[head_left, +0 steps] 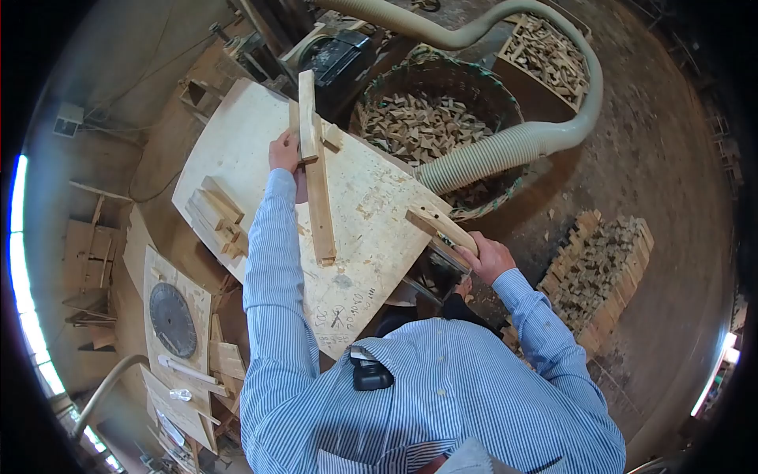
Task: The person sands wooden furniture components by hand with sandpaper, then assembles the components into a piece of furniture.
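Observation:
A pale plywood table (355, 189) stands in front of me. Across it lies a long wooden fence (320, 209) with an upright wooden piece (308, 107) at its far end. My left hand (285, 151) is closed at the fence's left side, near a small block; what its fingers grip is hidden. At the table's right corner, my right hand (489, 257) is wrapped round the end of a wooden handle (446, 227). Several wood strips (215, 209) lie on the table's left part.
Behind the table stands a large basket (513, 103) of wood offcuts, crossed by a ribbed hose (489, 158). A box of offcuts (549, 59) is at the back right, a stacked wood pile (604, 276) at right. A round saw blade (173, 320) lies on boards at left.

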`<state>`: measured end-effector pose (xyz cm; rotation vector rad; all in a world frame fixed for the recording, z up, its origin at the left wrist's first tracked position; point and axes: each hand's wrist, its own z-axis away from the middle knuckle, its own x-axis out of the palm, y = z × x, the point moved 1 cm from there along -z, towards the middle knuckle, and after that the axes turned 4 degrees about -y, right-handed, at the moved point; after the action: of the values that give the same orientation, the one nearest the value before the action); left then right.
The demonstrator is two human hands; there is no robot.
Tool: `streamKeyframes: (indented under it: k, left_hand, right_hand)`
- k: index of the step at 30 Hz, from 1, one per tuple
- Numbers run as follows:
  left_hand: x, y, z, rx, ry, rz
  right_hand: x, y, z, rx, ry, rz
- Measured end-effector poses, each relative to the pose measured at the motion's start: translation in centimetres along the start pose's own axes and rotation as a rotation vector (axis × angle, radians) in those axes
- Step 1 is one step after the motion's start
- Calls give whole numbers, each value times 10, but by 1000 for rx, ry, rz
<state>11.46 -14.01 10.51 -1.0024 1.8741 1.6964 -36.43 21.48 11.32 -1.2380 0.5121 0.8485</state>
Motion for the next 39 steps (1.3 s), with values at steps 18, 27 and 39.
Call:
streamKeyframes:
  k: [18,27,39]
  left_hand:
    - [-11,52,72,-39,189,-232]
    - [-1,42,49,-250,58,-69]
    - [11,39,13,-251,94,-56]
  right_hand:
    - [-26,-25,5,3,-37,-4]
    - [-29,-24,4,30,-81,27]
    - [-21,-19,0,31,-89,31]
